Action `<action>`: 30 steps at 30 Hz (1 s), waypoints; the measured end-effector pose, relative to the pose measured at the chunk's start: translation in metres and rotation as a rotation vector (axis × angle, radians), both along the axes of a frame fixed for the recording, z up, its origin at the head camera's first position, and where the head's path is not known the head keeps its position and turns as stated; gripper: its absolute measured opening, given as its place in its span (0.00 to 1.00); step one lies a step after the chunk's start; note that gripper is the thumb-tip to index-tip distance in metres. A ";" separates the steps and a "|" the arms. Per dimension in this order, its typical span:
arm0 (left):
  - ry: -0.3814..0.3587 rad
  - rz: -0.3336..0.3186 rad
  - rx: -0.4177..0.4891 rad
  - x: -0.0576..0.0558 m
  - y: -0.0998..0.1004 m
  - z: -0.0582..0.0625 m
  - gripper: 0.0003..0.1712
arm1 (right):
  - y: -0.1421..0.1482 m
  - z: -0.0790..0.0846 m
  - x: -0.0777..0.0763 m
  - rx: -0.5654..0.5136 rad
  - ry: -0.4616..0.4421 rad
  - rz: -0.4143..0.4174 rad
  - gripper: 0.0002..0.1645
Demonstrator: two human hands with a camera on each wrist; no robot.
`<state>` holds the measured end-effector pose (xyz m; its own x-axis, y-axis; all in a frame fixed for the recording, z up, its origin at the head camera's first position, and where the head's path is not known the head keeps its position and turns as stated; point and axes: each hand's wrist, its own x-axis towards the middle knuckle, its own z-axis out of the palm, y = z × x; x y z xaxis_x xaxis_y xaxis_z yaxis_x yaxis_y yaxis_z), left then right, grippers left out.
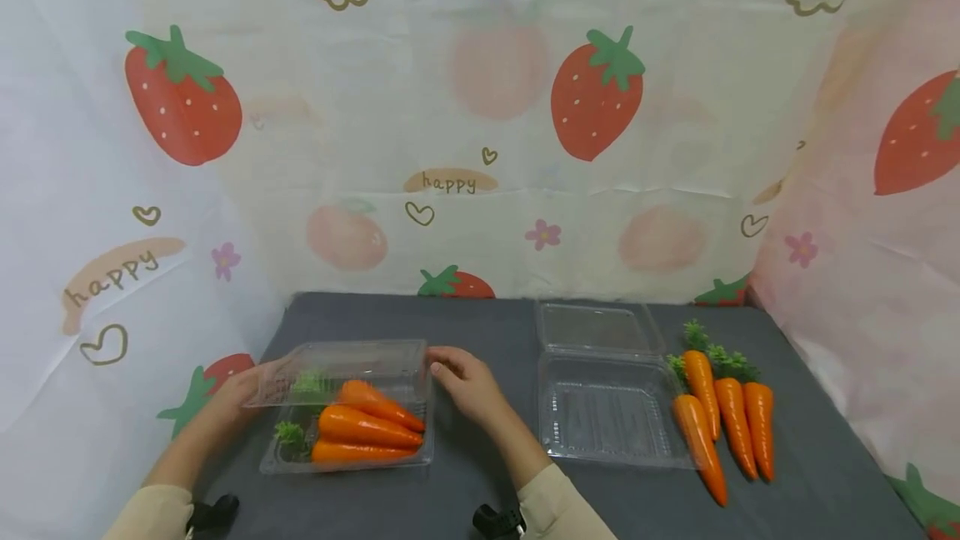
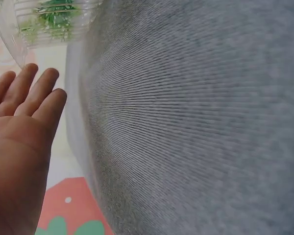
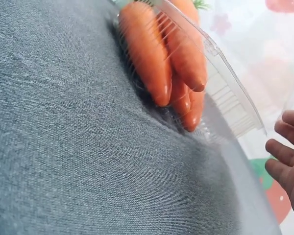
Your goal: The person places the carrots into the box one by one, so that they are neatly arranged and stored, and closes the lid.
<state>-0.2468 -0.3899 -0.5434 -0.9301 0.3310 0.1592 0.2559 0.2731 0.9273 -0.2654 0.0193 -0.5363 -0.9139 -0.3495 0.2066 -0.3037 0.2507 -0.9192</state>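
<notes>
The left hand point(image 1: 251, 386) has its fingers point(image 2: 41, 95) straight and unwrapped, their tips at a corner of a clear lid point(image 1: 375, 361); its thumb is out of sight and the hand is partly lost behind the plastic, so I cannot tell how firmly it presses. The right hand point(image 1: 468, 386) is at the lid's opposite end, fingers loosely extended rather than clenched; whether they touch the edge is hard to make out, and the right wrist view cuts that hand off at the picture's border.

Between the 2 hands, the lid tilts over a clear box point(image 1: 300, 467) holding orange carrots point(image 1: 371, 427). From above 3 bodies show, their tips toward the right hand; more orange appears beneath in the right wrist view, but the exact count is uncertain. Green tops point(image 1: 290, 434) lie on the left hand's side, some blurred through the lid.

Beyond the right hand, well apart, a 2nd clear box point(image 1: 600, 450) lies with its cover point(image 1: 592, 327) swung back. Farther along that side are 4 loose carrots point(image 1: 735, 423), 1 overlapping the box's edge. Below both hands, beige sleeves point(image 1: 558, 502) and dark wrist devices point(image 1: 497, 521) are cut off by the lower border.
</notes>
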 end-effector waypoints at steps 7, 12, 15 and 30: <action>-0.180 -0.007 0.022 0.012 -0.004 0.007 0.24 | 0.000 0.003 0.007 0.058 0.036 -0.022 0.23; -0.240 -0.032 0.027 0.021 -0.004 0.015 0.28 | -0.001 0.004 0.011 0.098 0.100 -0.020 0.23; -0.282 -0.015 -0.029 0.025 -0.004 0.018 0.33 | 0.000 0.005 0.014 0.108 0.134 -0.018 0.23; -0.224 0.034 -0.190 0.039 0.007 0.017 0.34 | -0.005 0.003 0.034 0.202 0.065 -0.111 0.31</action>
